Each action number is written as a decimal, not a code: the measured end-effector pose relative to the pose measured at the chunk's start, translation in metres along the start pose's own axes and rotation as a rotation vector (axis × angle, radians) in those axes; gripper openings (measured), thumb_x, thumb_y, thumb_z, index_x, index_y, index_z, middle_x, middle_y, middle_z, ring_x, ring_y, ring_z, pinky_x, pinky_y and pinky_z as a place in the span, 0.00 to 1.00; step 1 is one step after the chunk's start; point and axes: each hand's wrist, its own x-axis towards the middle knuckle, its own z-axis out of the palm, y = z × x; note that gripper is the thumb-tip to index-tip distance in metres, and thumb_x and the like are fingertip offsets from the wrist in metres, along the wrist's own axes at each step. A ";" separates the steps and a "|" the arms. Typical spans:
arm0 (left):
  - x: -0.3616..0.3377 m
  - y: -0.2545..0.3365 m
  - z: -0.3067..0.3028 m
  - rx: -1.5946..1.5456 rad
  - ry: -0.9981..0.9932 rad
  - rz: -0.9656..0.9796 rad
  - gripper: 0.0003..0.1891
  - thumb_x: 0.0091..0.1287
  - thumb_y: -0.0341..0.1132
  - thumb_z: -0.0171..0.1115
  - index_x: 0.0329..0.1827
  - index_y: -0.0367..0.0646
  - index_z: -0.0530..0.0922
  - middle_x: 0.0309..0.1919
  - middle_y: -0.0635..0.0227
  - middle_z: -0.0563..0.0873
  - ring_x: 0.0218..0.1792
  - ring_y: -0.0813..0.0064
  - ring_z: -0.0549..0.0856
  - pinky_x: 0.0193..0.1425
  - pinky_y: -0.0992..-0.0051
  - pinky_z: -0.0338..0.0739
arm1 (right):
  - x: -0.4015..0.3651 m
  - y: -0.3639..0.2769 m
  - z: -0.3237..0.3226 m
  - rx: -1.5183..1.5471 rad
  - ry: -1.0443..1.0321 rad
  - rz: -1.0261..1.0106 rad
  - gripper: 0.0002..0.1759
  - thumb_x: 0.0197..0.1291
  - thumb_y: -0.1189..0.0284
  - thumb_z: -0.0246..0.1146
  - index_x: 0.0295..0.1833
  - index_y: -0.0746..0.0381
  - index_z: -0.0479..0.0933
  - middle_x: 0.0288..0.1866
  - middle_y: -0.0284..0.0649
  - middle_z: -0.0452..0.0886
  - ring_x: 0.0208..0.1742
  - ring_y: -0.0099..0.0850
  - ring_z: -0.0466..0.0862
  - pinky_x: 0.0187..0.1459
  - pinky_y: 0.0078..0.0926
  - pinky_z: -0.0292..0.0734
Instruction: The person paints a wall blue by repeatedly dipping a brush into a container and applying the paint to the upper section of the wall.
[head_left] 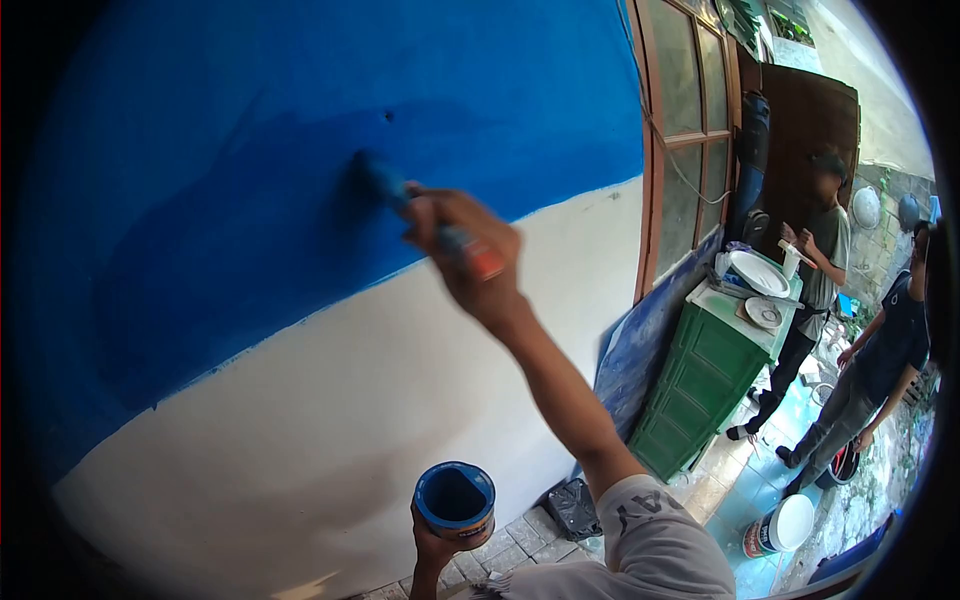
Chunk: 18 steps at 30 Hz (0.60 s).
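My right hand is closed around a paintbrush, its bristles at the blue upper part of the wall. The brush's red handle end shows below my fingers, and its head is blurred. Darker, wet-looking blue paint surrounds it, and a small dark hole sits just above. Lower down, my left hand grips a paint can from beneath and the side. The can stands upright with blue paint on its rim and inside. Below an uneven blue edge the wall is off-white.
A wood-framed window borders the wall on the right. Beside it stands a green cabinet with plates on top. Two people stand farther right. A white paint bucket and a black tray sit on the paving.
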 end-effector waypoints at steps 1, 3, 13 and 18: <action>0.002 -0.003 0.002 -0.015 -0.005 -0.001 0.65 0.34 0.38 0.98 0.77 0.43 0.62 0.66 0.59 0.80 0.67 0.62 0.83 0.72 0.59 0.79 | -0.002 0.017 -0.017 0.173 0.010 0.177 0.11 0.76 0.72 0.68 0.45 0.71 0.86 0.43 0.47 0.92 0.37 0.31 0.94 0.38 0.26 0.88; 0.004 -0.002 0.008 -0.038 -0.005 -0.007 0.66 0.33 0.38 0.98 0.78 0.43 0.62 0.66 0.59 0.80 0.67 0.62 0.83 0.72 0.59 0.80 | 0.015 0.051 -0.053 0.210 0.155 0.304 0.12 0.78 0.70 0.65 0.42 0.68 0.84 0.38 0.45 0.92 0.35 0.28 0.92 0.37 0.27 0.86; 0.001 -0.012 0.011 -0.024 0.007 -0.022 0.66 0.34 0.39 0.98 0.78 0.43 0.61 0.66 0.58 0.80 0.67 0.62 0.83 0.72 0.59 0.80 | 0.046 0.034 -0.060 -0.072 0.226 0.188 0.06 0.75 0.75 0.69 0.44 0.67 0.85 0.32 0.37 0.87 0.32 0.23 0.89 0.35 0.24 0.86; 0.002 -0.004 0.011 0.009 -0.029 -0.009 0.66 0.35 0.39 0.98 0.79 0.43 0.61 0.66 0.58 0.80 0.67 0.62 0.83 0.72 0.59 0.80 | 0.047 0.013 -0.010 -0.132 0.074 -0.056 0.11 0.77 0.70 0.68 0.42 0.68 0.85 0.31 0.39 0.90 0.30 0.25 0.91 0.33 0.23 0.85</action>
